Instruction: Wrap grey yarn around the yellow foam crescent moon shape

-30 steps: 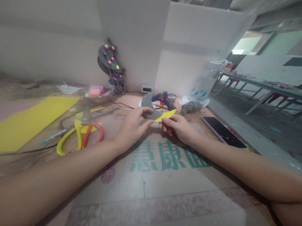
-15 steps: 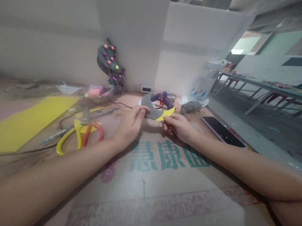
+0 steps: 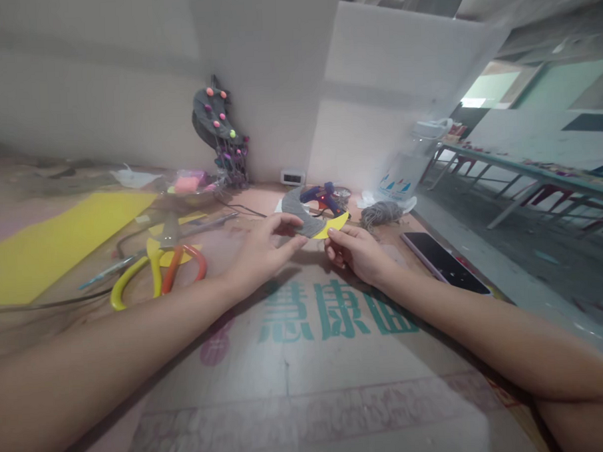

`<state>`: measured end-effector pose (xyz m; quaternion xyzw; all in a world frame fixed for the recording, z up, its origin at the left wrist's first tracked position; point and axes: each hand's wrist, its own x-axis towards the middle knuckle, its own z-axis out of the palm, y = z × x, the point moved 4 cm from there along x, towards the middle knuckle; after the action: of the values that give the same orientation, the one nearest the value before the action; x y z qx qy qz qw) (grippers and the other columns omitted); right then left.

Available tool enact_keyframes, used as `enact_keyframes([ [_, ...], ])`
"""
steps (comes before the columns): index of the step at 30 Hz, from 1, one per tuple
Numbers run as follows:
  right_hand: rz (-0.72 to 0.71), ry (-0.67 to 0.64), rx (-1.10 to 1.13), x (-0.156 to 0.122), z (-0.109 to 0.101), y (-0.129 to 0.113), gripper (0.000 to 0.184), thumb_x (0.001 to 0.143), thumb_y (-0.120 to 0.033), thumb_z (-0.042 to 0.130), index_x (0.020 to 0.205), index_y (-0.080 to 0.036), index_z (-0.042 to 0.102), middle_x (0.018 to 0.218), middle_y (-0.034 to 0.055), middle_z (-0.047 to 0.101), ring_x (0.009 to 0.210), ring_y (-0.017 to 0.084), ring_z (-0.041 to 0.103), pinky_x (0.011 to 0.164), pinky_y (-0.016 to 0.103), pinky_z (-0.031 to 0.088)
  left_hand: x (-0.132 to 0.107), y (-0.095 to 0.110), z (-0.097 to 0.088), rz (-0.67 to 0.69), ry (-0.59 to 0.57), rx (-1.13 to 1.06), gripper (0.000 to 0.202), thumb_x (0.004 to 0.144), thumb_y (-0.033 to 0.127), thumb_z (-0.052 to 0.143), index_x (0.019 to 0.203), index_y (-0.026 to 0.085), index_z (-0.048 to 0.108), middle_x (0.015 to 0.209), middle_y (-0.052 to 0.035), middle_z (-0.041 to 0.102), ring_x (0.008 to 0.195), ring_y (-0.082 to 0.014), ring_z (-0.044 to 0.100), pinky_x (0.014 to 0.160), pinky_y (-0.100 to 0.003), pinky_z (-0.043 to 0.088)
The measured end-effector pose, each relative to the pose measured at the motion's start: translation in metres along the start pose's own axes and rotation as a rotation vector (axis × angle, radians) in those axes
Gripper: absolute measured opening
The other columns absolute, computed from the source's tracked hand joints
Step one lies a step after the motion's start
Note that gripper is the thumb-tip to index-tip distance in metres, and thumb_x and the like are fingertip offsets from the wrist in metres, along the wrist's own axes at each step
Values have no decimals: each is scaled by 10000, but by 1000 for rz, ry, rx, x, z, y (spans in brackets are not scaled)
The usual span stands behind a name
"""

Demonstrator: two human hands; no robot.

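A crescent moon [image 3: 297,207], mostly wrapped in grey yarn with a bare yellow tip, is held up over the cardboard. My right hand [image 3: 355,250] pinches it at the yellow end between thumb and fingers. Beside its lower left edge is my left hand [image 3: 269,244], thumb and forefinger spread apart; whether the forefinger touches the yarn I cannot tell. Behind the crescent lies a blue glue gun [image 3: 330,197] with a lit red light, partly covered by the crescent. A ball of grey yarn [image 3: 382,213] sits to the right.
Scissors [image 3: 156,272] with yellow and red handles lie left, near yellow sheets [image 3: 67,243]. A decorated grey crescent [image 3: 211,116] leans on the back wall. A small display [image 3: 293,178], a water bottle [image 3: 403,165] and a phone [image 3: 443,263] surround the printed cardboard [image 3: 309,399].
My left thumb and forefinger have parted from their pinch on the grey yarn part. The crescent stays nearly in place in my right hand.
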<state>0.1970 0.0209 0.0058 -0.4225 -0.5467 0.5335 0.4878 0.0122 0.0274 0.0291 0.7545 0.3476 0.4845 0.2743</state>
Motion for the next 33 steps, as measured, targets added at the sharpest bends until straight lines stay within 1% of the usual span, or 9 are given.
enact_keyframes([
  [3, 2, -5, -40, -1, 0, -2, 384, 762, -537, 700, 687, -176, 595, 528, -9, 577, 399, 78, 393, 392, 225, 256, 1, -1, 1, 0, -4, 4, 213, 819, 181, 612, 1032, 174, 613, 1043, -61, 678, 937, -178, 632, 885, -352, 509],
  [6, -78, 25, -184, 2, -11, -15, 451, 822, -599, 612, 650, -184, 589, 509, -8, 528, 433, 98, 407, 420, 242, 264, 3, -5, -4, -19, 62, -17, 154, 848, 149, 549, 991, 171, 602, 1002, -44, 674, 930, -166, 628, 872, -330, 505],
  [10, -367, 301, -506, 10, -44, -40, 468, 913, -550, 497, 620, -189, 546, 534, -20, 471, 508, 109, 404, 508, 252, 308, 4, -10, -7, -14, 120, -62, 132, 876, 169, 533, 999, 177, 579, 971, -31, 661, 909, -160, 629, 840, -312, 506],
  [12, -394, 338, -739, 15, -53, -41, 302, 889, -430, 568, 734, -176, 619, 678, 9, 596, 647, 140, 518, 621, 264, 386, 3, -9, -6, 5, 110, -59, 125, 890, 197, 536, 1009, 181, 575, 962, -30, 658, 905, -163, 627, 835, -315, 504],
  [14, -341, 262, -927, 19, -53, -34, 208, 881, -346, 579, 910, -167, 679, 872, 49, 682, 795, 181, 589, 725, 292, 429, 2, -5, -5, 27, 90, -28, 118, 905, 220, 530, 1008, 188, 577, 961, -30, 662, 902, -167, 620, 840, -322, 503],
  [16, -312, 119, -1073, 20, -44, -26, 252, 875, -313, 593, 1057, -171, 694, 988, 81, 698, 874, 211, 610, 783, 322, 445, 0, -1, -5, 54, 78, 11, 115, 913, 231, 528, 1007, 191, 581, 971, -32, 663, 908, -170, 613, 852, -328, 499],
  [20, -367, -104, -1216, 16, -27, -24, 304, 848, -253, 643, 1144, -241, 715, 1074, 92, 708, 955, 245, 620, 847, 345, 445, -4, 4, -3, 109, 34, 41, 117, 927, 245, 525, 1014, 190, 581, 998, -43, 657, 932, -173, 604, 875, -328, 489],
  [27, -235, -39, -1325, 21, -38, -30, 263, 898, -215, 542, 1047, -214, 759, 924, 76, 750, 780, 217, 644, 719, 305, 445, -5, 5, -1, 142, 0, 58, 119, 930, 253, 534, 1022, 194, 580, 985, -39, 653, 918, -171, 600, 858, -321, 491],
  [33, -166, 63, -1198, 26, -48, -30, 288, 921, -246, 512, 1104, -153, 714, 1062, 109, 727, 877, 203, 653, 771, 299, 458, -5, 3, -1, 144, 0, 60, 127, 934, 262, 530, 1029, 192, 579, 986, -40, 646, 918, -169, 595, 859, -318, 489],
])
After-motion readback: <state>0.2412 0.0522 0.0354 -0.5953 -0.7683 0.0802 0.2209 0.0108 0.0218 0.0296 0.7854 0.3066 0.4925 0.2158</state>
